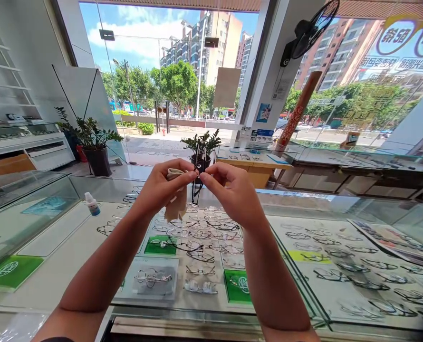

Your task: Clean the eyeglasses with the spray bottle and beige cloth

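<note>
Shop, glass counter [193, 306] of spectacles. Black-framed glasses [196, 190] held up over it, pinched between left hand [172, 183] (cloth [176, 205] bunched in it too) and right hand [233, 190]; white bottle [92, 204] off left.

Bright daylight came through the tall glass window [140, 71]. Right of this window stood a white pillar [264, 80], and on it was fixed a black fan [306, 35]. Inside, left of the window, a potted plant [98, 152] stood on the grey floor [79, 172].
</note>
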`<state>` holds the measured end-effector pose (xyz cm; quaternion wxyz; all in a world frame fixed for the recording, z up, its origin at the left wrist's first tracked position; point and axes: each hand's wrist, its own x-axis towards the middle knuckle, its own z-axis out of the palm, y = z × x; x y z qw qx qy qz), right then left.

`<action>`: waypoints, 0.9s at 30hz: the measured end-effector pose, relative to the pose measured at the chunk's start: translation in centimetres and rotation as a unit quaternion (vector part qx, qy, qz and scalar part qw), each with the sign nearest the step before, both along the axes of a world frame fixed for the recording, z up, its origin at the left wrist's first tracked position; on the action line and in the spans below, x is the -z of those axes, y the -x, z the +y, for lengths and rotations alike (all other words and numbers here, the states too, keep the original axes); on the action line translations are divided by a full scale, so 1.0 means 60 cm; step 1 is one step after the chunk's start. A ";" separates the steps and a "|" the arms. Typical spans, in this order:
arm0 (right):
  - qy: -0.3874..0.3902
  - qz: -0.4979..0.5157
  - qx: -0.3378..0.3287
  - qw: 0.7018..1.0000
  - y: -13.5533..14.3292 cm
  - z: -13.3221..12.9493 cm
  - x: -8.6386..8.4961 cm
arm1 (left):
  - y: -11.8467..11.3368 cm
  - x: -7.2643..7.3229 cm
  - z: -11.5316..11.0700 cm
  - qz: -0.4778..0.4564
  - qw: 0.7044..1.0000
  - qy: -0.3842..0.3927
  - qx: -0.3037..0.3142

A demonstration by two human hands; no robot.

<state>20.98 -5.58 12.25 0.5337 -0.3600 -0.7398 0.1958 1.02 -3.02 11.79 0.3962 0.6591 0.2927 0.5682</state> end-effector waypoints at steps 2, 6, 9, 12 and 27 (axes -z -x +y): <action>-0.007 0.016 -0.007 1.000 0.003 0.000 -0.001 | 0.005 -0.002 0.006 -0.009 1.000 -0.004 0.015; -0.021 0.029 0.002 0.999 0.006 0.001 0.000 | 0.012 -0.001 0.015 -0.020 0.999 -0.009 0.026; -0.020 0.034 0.007 0.999 0.006 0.003 0.002 | 0.015 0.001 0.019 -0.009 1.000 0.000 0.018; -0.025 0.031 0.012 0.999 0.006 0.002 0.002 | 0.015 0.000 0.019 -0.001 1.000 -0.005 0.016; -0.029 0.014 0.026 0.999 0.002 -0.002 -0.004 | 0.018 0.001 0.022 0.021 0.998 -0.061 0.021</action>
